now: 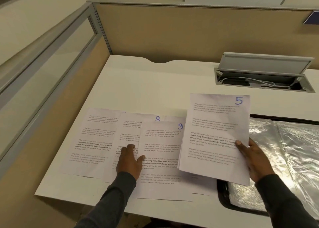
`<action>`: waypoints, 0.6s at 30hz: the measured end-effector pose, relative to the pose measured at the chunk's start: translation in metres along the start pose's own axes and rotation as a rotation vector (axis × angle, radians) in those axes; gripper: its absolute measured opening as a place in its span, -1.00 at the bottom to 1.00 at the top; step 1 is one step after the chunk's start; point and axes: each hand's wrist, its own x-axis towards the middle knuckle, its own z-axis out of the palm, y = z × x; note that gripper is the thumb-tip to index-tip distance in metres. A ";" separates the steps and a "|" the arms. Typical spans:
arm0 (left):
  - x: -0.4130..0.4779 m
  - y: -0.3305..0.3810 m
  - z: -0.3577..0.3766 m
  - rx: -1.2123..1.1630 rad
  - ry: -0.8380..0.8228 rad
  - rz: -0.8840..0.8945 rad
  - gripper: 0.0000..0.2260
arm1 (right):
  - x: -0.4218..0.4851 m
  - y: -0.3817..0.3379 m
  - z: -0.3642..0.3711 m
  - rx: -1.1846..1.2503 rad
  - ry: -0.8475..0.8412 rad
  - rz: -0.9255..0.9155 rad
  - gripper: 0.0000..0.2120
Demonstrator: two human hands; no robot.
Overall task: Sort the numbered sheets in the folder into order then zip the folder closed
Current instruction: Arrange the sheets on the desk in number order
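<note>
Several printed sheets lie overlapped on the white desk. Sheet 9 is on top, sheet 8 is partly under it, and a sheet with its number hidden lies furthest left. My left hand rests flat with fingers apart on sheets 8 and 9. My right hand grips the right edge of a small stack with sheet 5 on top, raised off the desk. The open clear-plastic zip folder with a black edge lies on the right, partly under the stack.
An open cable hatch with a raised grey lid and white cables sits at the back right of the desk. Beige partition walls close the back and left. The desk's front edge runs near my forearms.
</note>
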 end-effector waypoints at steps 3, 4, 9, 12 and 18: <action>-0.004 0.000 0.002 0.218 -0.048 0.223 -0.25 | -0.005 0.009 0.018 0.001 -0.031 0.043 -0.41; -0.005 0.002 0.004 0.317 -0.119 0.274 -0.17 | -0.006 0.012 0.023 0.004 -0.045 0.058 -0.42; -0.012 -0.013 0.032 0.496 -0.271 0.333 -0.10 | -0.007 0.029 0.041 0.010 -0.084 0.127 -0.72; -0.015 -0.018 0.037 0.508 -0.296 0.324 -0.08 | -0.011 0.035 0.050 0.025 -0.128 0.169 -0.68; 0.010 -0.018 -0.008 0.386 -0.108 0.142 -0.15 | -0.014 0.043 0.061 -0.003 -0.179 0.193 -0.47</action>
